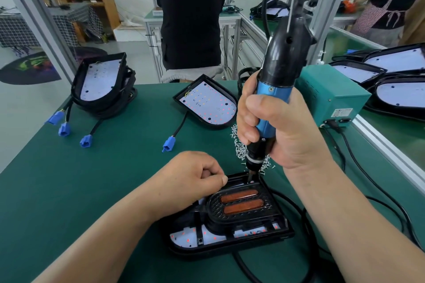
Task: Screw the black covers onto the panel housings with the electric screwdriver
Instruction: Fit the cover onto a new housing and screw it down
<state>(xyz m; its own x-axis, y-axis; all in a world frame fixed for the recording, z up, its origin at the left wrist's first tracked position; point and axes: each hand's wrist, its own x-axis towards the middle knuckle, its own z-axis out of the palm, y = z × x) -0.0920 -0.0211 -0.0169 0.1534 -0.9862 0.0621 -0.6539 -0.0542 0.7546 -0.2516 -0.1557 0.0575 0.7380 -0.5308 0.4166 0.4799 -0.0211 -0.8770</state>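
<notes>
1. Green surface (115,179), factory room behind, aluminium frame overhead.
2. Right hand (282,126): fully wrapped round the blue grip of the screwdriver (282,53). The tool is near upright, top leaning slightly right, cord looping off its top.
3. Bit tip is down at the far end of the cover (241,209). The contact point itself is too small to make out.
4. Left hand (193,174): fingers curled in, thumb against forefinger, resting at the far-left edge of the housing (184,249). Can't tell if it has anything in it.
5. Cover sits on the housing, black, with two amber strips on top. White LED board shows along the near side. Housing lies flat, front centre, black cable running out at the right.
6. Screws (239,145): loose pile just beyond the housing, partly behind the tool.
7. Open housing (207,103) further back, uncovered, with a blue plug (169,143) on its lead.
8. Stack (101,80) of housings at far left, three blue plugs trailing.
9. Teal box (333,96) at right, cable plugged in at the front.
10. More housings (402,89) on the next bench, right.
11. Person (190,25) in black standing behind.
</notes>
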